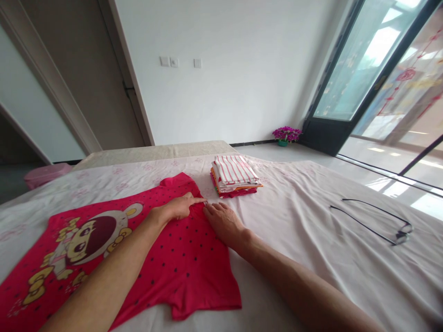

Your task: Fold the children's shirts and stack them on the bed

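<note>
A red dotted T-shirt (166,258) with a cartoon girl print lies flat on the bed. My left hand (178,208) rests on its upper edge near the collar, index finger stretched out, other fingers curled. My right hand (223,221) lies flat and open on the shirt's right edge, fingers spread. The fingertips of both hands nearly meet at the same spot of fabric.
A stack of folded clothes (235,177), striped piece on top, sits further back on the bed sheet (311,240). A thin black wire hanger (377,221) lies to the right. A pink tub (44,174) and a potted purple flower (285,135) stand on the floor.
</note>
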`<state>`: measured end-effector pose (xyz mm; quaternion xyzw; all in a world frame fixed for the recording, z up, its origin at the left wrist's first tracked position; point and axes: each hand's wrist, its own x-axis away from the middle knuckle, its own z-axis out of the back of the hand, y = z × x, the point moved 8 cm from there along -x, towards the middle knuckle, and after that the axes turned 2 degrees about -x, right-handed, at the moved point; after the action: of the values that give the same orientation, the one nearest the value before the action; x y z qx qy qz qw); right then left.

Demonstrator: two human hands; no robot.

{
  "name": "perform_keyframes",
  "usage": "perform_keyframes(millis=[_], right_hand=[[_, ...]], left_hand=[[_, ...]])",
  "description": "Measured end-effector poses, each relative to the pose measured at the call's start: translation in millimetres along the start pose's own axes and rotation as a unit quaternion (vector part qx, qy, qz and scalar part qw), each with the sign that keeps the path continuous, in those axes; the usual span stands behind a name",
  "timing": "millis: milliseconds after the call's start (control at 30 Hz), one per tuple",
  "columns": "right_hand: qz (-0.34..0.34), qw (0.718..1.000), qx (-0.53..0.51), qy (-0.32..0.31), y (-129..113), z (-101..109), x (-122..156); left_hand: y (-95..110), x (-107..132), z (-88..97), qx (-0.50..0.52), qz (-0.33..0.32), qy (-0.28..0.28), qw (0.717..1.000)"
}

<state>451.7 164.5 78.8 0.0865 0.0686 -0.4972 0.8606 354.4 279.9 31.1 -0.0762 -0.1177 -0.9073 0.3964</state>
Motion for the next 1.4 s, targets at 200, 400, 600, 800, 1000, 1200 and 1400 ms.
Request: perform_keyframes(millis=[200, 400, 600, 800, 1000, 1200, 1400], right_hand=[[-0.016, 1.0, 0.002, -0.017, -3, 3, 1], [-0.029, 0.999, 0.027, -0.028, -5, 0, -2], [-0.023, 0.999, 0.036, -0.012, -6, -3, -2], [-0.039, 0.999, 0.034, -0.007, -7, -2, -2], [-0.039, 0.998, 0.038, -0.016, -8, -4, -2], [-0.036, 0.998, 0.043, -0.018, -8, -4, -2], [-0.041, 0.998, 0.043, -0.016, -8, -3, -2]], left_hand=[[6, 10, 6.2, 0.017, 0.006, 0.033, 0.999], [2, 11, 6.0, 0.062, 0.01, 0.059, 0.996], [-6, 5, 3.5, 0.144, -0.007, 0.094, 0.985], [-3, 9, 5.7, 0.186, -0.037, 0.118, 0.975], [-2, 10, 7.3, 0.213, -0.047, 0.123, 0.968], [-4, 10, 6.6, 0.21, -0.037, 0.139, 0.967], [5, 20, 7.3, 0.125, -0.009, 0.142, 0.982]])
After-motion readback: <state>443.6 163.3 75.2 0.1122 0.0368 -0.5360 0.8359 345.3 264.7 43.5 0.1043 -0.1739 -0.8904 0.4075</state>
